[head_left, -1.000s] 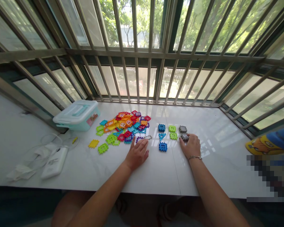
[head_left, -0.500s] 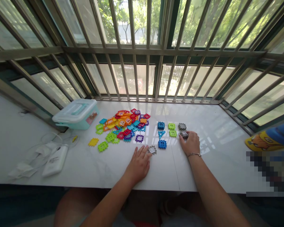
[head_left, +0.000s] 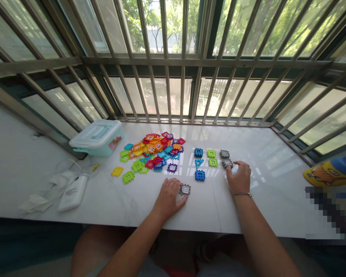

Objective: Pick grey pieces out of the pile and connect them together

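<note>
A pile of colourful interlocking plastic tiles (head_left: 152,152) lies on the white marble sill (head_left: 109,200). Right of the pile stand sorted tiles: blue ones (head_left: 198,152), green ones (head_left: 211,154) and grey ones (head_left: 224,154). My left hand (head_left: 169,196) rests on the sill, and its fingertips pinch a grey tile (head_left: 185,189) lying flat on the surface. My right hand (head_left: 240,177) lies beside the grey group with curled fingers touching a grey tile (head_left: 227,163).
A lidded teal storage box (head_left: 97,137) stands at the back left. A white power bank (head_left: 73,193) with cables lies near the left front edge. Window bars (head_left: 173,88) close off the far side. A yellow and blue object (head_left: 331,171) sits at the right.
My left hand has drawn a grey tile out of the pile and slid it toward the front edge. My right hand has stayed by the grey tiles.
</note>
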`<state>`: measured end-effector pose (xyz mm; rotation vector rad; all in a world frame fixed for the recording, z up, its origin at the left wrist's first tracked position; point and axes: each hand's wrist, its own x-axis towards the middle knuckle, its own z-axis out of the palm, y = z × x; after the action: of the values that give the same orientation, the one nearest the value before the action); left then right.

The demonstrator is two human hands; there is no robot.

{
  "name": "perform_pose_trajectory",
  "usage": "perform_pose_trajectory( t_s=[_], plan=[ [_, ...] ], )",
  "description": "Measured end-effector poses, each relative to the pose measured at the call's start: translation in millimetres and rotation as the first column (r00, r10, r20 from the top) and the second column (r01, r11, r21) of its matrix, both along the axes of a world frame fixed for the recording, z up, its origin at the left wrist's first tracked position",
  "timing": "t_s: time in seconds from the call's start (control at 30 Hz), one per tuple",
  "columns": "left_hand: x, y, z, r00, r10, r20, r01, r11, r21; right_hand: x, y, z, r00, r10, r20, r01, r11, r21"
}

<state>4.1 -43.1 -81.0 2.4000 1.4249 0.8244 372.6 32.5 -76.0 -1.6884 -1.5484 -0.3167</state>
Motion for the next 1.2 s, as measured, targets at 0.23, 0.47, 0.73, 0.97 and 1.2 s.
perform_pose_trajectory(
  t_s=[0.23,0.47,0.73,0.97,1.2],
  plan=[
    [-1.5,1.5,0.7,0.997,-0.034,0.074,0.036,0.999,-0.022,-63.1,-46.9,12.1,0.917,0.398,-0.006,-0.398,0.916,-0.038],
    [-3.5,3.3,-1.5,0.993,-0.072,0.090,0.076,0.996,-0.047,-118.9,-85.0,2.3,0.727,0.686,-0.011,-0.662,0.697,-0.277],
    [-5.7,3.4,3.2,0.987,-0.141,0.075,0.148,0.985,-0.090,-141.5,-90.0,6.0,0.717,0.696,-0.035,-0.656,0.656,-0.373],
    [-5.8,4.5,3.1,0.988,-0.125,0.096,0.133,0.988,-0.082,-142.1,-88.9,1.0,0.776,0.627,-0.072,-0.606,0.708,-0.364],
    [-6.2,5.0,7.1,0.973,-0.102,0.206,0.127,0.985,-0.114,-139.7,-87.5,0.8,0.805,0.577,-0.139,-0.579,0.712,-0.398]
  ],
)
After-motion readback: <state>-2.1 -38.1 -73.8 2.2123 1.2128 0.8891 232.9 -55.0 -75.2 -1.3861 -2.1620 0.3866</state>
